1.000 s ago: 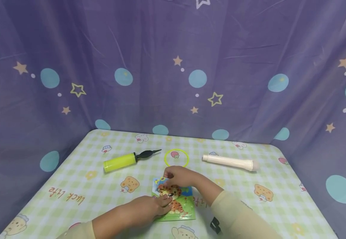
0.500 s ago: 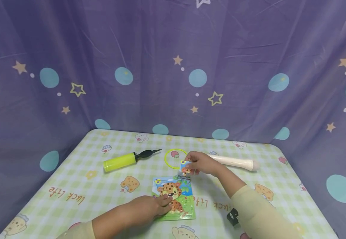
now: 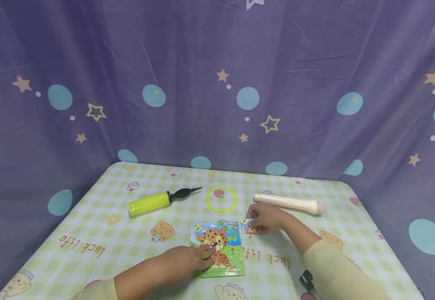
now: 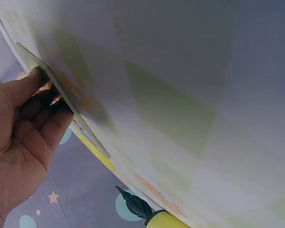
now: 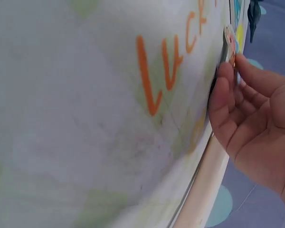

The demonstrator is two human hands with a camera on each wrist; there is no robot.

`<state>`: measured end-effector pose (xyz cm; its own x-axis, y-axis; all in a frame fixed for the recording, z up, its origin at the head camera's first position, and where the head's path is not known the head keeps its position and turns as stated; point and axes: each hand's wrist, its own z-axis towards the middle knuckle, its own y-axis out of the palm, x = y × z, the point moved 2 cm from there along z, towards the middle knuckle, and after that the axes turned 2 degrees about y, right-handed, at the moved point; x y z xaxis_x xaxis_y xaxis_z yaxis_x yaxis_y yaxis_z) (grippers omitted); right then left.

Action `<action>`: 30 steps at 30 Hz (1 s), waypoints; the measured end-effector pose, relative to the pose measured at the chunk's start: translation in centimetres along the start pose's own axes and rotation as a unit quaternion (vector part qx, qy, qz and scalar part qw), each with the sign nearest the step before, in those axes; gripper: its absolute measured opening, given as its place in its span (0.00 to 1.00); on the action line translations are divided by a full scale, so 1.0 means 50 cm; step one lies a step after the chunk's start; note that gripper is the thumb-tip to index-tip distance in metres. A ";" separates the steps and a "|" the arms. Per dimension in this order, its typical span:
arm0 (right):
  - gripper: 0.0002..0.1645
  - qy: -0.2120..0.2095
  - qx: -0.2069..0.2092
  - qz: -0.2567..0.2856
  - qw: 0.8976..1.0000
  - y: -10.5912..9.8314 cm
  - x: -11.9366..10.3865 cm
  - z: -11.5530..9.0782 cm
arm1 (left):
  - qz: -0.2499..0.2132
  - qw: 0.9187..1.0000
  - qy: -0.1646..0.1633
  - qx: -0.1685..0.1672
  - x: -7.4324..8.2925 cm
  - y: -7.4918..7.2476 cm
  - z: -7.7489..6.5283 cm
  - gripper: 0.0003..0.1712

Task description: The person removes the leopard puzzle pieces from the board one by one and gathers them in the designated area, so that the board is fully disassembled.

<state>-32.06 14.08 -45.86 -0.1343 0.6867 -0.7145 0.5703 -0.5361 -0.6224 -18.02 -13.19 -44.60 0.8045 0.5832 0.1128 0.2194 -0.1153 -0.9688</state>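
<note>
As I watch remotely, one puzzle board (image 3: 225, 249), left hand (image 3: 188, 262) loosely extended on it, one small piece (image 3: 245, 226), right hand (image 3: 267, 217) pinching it.

Curtain (image 3: 187, 54), purple, printed stars (image 3: 222, 76) and blue ovals (image 3: 248, 98); beyond far edge of desk (image 3: 157, 180), green-and-white checked, far corners rounded.

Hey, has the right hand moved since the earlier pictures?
Yes: in the head view, the right hand has gone rightward, from just below the yellow ring to its lower right, holding a small picture piece.
</note>
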 end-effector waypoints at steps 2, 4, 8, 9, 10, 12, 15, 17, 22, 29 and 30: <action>0.09 0.006 0.020 -0.022 1.000 0.005 -0.005 -0.003 | 0.001 1.000 0.000 0.001 0.000 0.001 0.000 0.25; 0.08 0.011 0.035 -0.041 0.998 0.009 -0.008 -0.004 | 0.002 1.000 0.001 0.003 0.001 0.001 0.000 0.25; 0.08 0.018 0.054 -0.067 0.996 0.018 -0.011 -0.004 | 0.001 1.000 0.000 0.002 0.001 0.001 0.000 0.25; 0.08 0.017 0.058 -0.075 0.995 0.020 -0.011 -0.004 | 0.002 1.000 0.000 0.001 0.001 0.000 0.000 0.25; 0.08 0.016 0.062 -0.086 0.994 0.021 -0.011 -0.003 | 0.003 1.000 -0.001 0.000 0.001 0.000 0.000 0.25; 0.10 0.014 0.069 -0.106 0.992 0.024 -0.012 -0.002 | 0.005 1.000 -0.001 -0.002 0.001 -0.001 0.000 0.25; 0.12 0.016 0.076 -0.131 0.988 0.027 -0.014 -0.002 | 0.004 1.000 0.001 0.001 0.002 -0.002 0.000 0.25; 0.12 0.019 0.081 -0.141 0.987 0.029 -0.016 -0.002 | 0.000 1.000 0.003 0.005 0.004 -0.002 0.000 0.25; 0.15 0.004 0.098 -0.184 0.978 0.024 -0.024 -0.002 | -0.006 1.000 0.000 0.011 0.004 -0.004 -0.001 0.24; 0.19 -0.108 0.050 -0.097 0.988 0.019 -0.068 0.021 | 0.003 1.000 0.002 0.010 0.000 -0.002 -0.002 0.24; 0.20 -0.120 0.030 -0.088 0.988 0.025 -0.076 0.026 | 0.005 1.000 0.005 0.010 0.000 -0.002 -0.001 0.24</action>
<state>-31.92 10.17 -44.35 -0.4197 0.6394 -0.6443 0.4735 -0.4514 -0.7563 -18.01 -13.22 -44.51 0.8121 0.5740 0.1049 0.1996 -0.1044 -0.9743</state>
